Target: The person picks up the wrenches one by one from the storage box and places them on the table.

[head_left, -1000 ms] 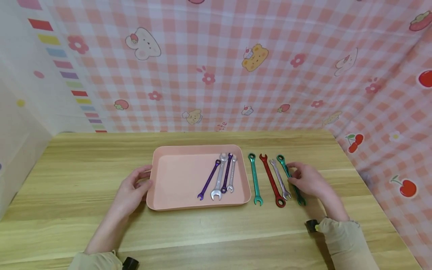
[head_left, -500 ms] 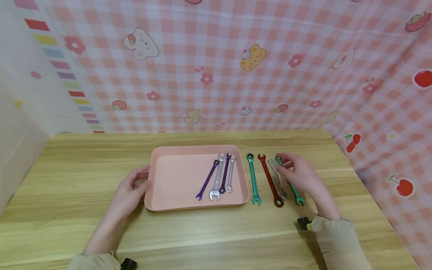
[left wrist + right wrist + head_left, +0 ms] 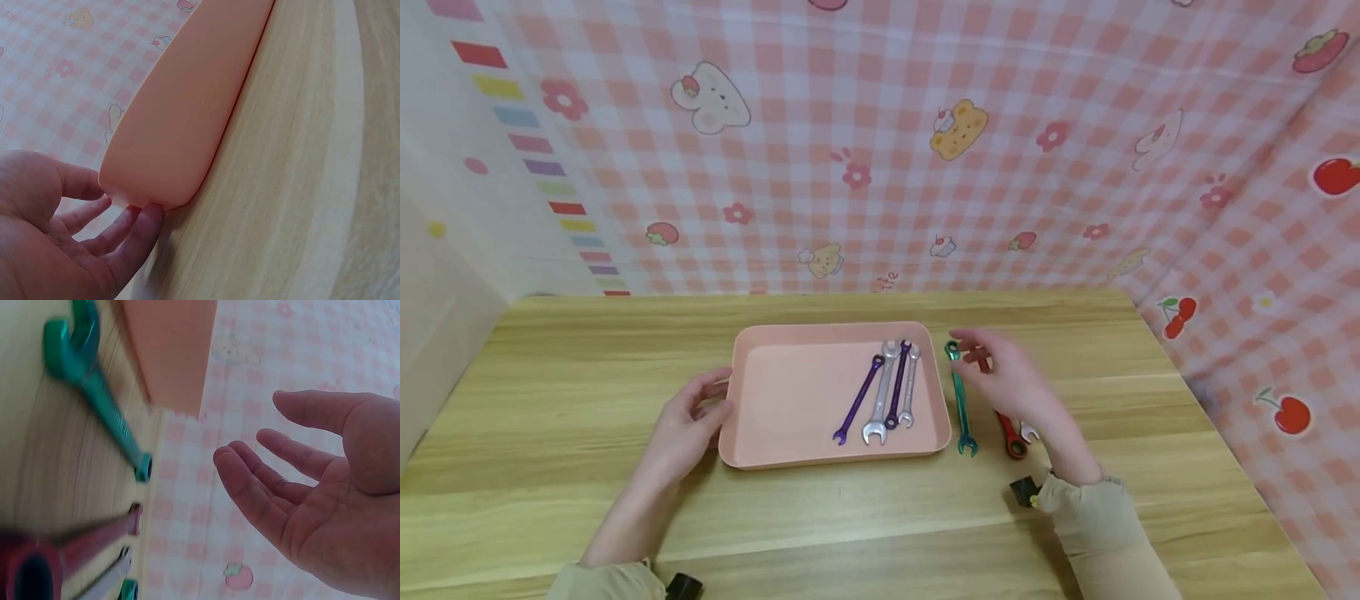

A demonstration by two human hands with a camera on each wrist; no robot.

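1 relaxed left hand [image 3: 683,429] touches the tray [image 3: 790,404]; the loose right hand [image 3: 1006,379], if lowered, could skew the nearby green wrench [image 3: 961,408].

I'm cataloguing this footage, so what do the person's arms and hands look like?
The left hand and right hand wear no gloves. The left sleeve and right sleeve are beige, with gathered cuffs. A left black block and right black block sit by them.

There are one table [image 3: 850,517], one tray [image 3: 797,392], three silver wrenches [image 3: 883,390], two purple wrenches [image 3: 858,402], two green wrenches [image 3: 961,400], one red wrench [image 3: 1009,433] and two hands [image 3: 688,425] [image 3: 1003,379].
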